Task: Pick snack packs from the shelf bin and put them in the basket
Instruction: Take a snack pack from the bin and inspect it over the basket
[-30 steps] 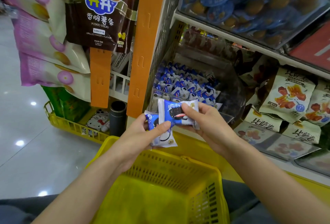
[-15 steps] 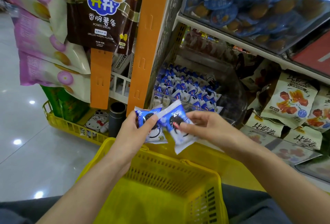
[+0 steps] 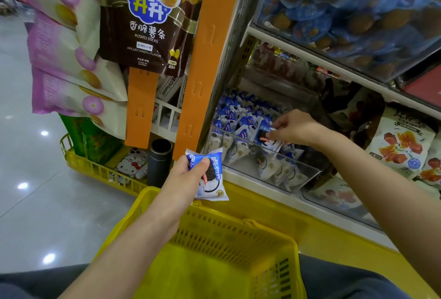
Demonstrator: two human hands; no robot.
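Shop aisle, snack shelf [image 3: 310, 60] | I see my left hand [image 3: 185, 177] clamped on a blue cookie pack [image 3: 212, 177] just left of the clear bin [image 3: 274, 162] | right hand [image 3: 294, 129] inside the bin, fingers pinching another pack [image 3: 263, 135] | yellow basket [image 3: 226, 229] below the bin.

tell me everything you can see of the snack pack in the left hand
The snack pack is a small, puffy pillow pouch of glossy plastic film, blue at the top and white toward the bottom. It is printed with white lettering and a dark sandwich cookie, and its ends are crimped. It looks sealed. The left hand grips its upper left part, thumb across the front, so it hangs tilted just above the far rim of the yellow basket. I cannot tell whether a second pack lies behind it.
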